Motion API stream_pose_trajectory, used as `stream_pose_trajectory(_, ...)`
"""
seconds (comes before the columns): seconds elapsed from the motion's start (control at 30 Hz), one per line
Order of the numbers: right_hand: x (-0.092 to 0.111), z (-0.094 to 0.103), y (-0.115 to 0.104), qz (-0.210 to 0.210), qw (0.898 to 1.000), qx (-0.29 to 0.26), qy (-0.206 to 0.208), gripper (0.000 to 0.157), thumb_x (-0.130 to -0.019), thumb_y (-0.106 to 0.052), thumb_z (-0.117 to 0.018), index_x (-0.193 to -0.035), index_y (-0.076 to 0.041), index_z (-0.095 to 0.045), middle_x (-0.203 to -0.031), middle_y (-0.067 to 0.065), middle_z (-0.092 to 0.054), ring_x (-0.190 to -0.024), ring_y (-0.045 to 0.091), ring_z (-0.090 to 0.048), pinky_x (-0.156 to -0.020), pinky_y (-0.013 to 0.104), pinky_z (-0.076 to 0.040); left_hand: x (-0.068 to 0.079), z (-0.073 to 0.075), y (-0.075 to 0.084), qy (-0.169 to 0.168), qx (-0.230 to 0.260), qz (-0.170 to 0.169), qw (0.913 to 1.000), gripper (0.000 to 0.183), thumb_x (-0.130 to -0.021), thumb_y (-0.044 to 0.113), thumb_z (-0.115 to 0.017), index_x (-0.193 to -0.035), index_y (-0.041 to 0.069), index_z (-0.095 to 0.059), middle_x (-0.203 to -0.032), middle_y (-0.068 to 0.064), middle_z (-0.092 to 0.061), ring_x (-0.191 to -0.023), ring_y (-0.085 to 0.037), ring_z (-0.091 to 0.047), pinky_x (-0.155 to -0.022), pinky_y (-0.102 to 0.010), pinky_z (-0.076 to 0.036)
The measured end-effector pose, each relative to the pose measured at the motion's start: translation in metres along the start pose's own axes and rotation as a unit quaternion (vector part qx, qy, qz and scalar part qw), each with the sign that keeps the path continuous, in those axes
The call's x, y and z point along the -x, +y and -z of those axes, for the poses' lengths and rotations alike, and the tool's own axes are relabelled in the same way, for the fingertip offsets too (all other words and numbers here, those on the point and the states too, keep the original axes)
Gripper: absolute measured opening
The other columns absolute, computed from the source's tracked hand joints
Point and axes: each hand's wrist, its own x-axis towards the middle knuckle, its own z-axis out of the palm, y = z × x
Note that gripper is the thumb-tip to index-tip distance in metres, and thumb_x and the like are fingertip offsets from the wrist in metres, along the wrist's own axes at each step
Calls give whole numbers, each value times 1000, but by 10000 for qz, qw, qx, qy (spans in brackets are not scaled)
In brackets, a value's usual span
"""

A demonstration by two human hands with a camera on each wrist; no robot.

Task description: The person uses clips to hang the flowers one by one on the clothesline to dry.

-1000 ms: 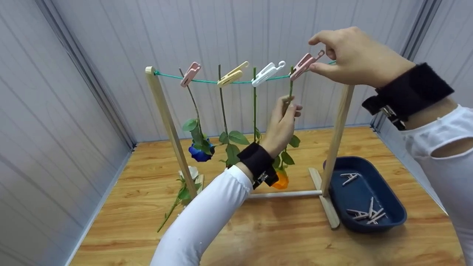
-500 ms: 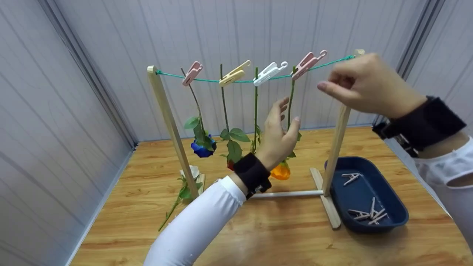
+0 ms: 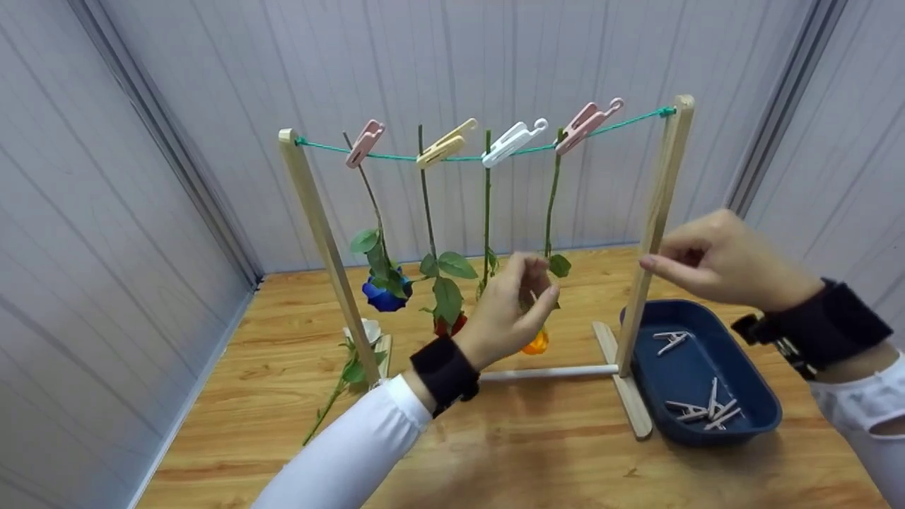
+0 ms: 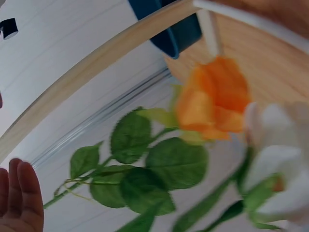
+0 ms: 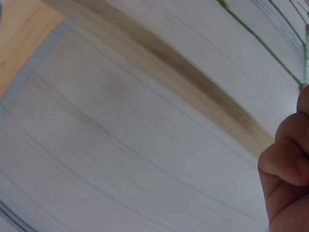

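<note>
My left hand [image 3: 505, 307], fingers loosely bent and holding nothing, hovers in front of the hanging roses, beside the orange rose [image 3: 536, 342]. That rose hangs head down by its stem from a pink clothespin [image 3: 585, 129]. My right hand [image 3: 732, 261] is by the right post, its fingers loosely curled around nothing. Also upside down on the green line [image 3: 640, 121] are a blue rose [image 3: 386, 291], a red rose [image 3: 450, 325] and a stem under a white clothespin [image 3: 514, 143], its bloom hidden by my left hand. The left wrist view shows a white rose [image 4: 280, 164] near the orange one.
The wooden rack [image 3: 661, 191] stands on the wood-grain table [image 3: 537, 452]. At its right is a dark blue basin [image 3: 767, 413] with several clothespins [image 3: 714, 408]. Near the left post lies a white rose [image 3: 364, 330] with its stem. Panel walls surround the table.
My right hand has left the pink clothespin and moved down and right. My left hand has let go of the orange rose's stem and dropped lower. The rose stays hanging.
</note>
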Motion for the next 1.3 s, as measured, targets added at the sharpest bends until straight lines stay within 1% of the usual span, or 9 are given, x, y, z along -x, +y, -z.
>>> stream_pose_trajectory(0.17,32,-19,12,-489,9986,-106,-150,47,-85,6,-81,-63,-26,-54,-59,-20,-40,-52,-12,-31,-45,12,-29,28,6,-7,-669,-633,-133,9957,28,-111,11,-61,-133,-5,-55,-110,-14,-67,-96,-23,-67,-84,-36,-60)
stream_pose_trajectory(0.37,69,-43,26,-1111,9931,3,-372,42,-86,2,-83,-65,-26,-59,-61,-21,-45,-53,-10,-36,-48,15,-33,55,10,-15,-950,-1462,-410,9838,27,-109,14,-66,-131,-1,-58,-111,-15,-69,-99,-23,-69,-86,-34,-60)
stream_pose_trajectory(0.47,81,-49,33,-1801,9792,167,-923,35,-88,-5,-82,-68,-25,-63,-63,-20,-46,-55,-7,-39,-52,19,-35,64,12,-21,-1034,-1763,-337,9783,28,-108,17,-67,-129,0,-60,-112,-14,-70,-99,-22,-69,-87,-34,-60)
stream_pose_trajectory(0.57,89,-55,45,-2415,9556,165,-1682,21,-92,-12,-80,-76,-21,-71,-66,-16,-53,-58,-3,-44,-56,22,-40,70,13,-26,-1154,-1886,-70,9752,31,-109,22,-67,-130,0,-60,-114,-12,-69,-101,-23,-69,-89,-36,-60)
stream_pose_trajectory(0.67,100,-67,60,-2757,9366,50,-2161,2,-92,-15,-80,-91,-13,-79,-78,-9,-69,-68,5,-60,-64,28,-52,75,15,-29,-1342,-1955,254,9711,36,-109,26,-67,-133,1,-59,-121,-12,-68,-106,-25,-70,-91,-37,-60)
stream_pose_trajectory(0.7,103,-72,65,-2829,9323,9,-2253,7,-92,-15,-80,-97,-10,-81,-85,-4,-74,-74,10,-66,-69,33,-57,77,15,-30,-1421,-1976,341,9693,38,-109,27,-67,-135,1,-58,-124,-13,-68,-107,-25,-70,-92,-37,-60)
stream_pose_trajectory(0.87,118,-95,83,-2892,9225,147,-2554,33,-85,-11,-84,-115,2,-78,-111,17,-80,-104,40,-76,-92,59,-61,88,13,-36,-1766,-2097,588,9599,46,-109,35,-67,-141,4,-55,-134,-12,-65,-111,-23,-69,-95,-35,-60)
stream_pose_trajectory(1.03,127,-112,93,-2742,9176,677,-2798,38,-82,-4,-87,-118,3,-78,-110,20,-79,-102,44,-75,-88,61,-61,97,10,-39,-1916,-2088,809,9556,47,-109,38,-66,-144,8,-55,-137,-8,-65,-115,-21,-68,-97,-36,-60)
stream_pose_trajectory(1.3,132,-135,98,-2527,9052,1574,-3032,23,-83,1,-86,-103,-2,-76,-89,13,-72,-86,39,-73,-77,57,-62,100,8,-39,-2073,-1971,940,9536,41,-110,36,-65,-142,11,-55,-136,-8,-66,-119,-21,-67,-101,-35,-58)
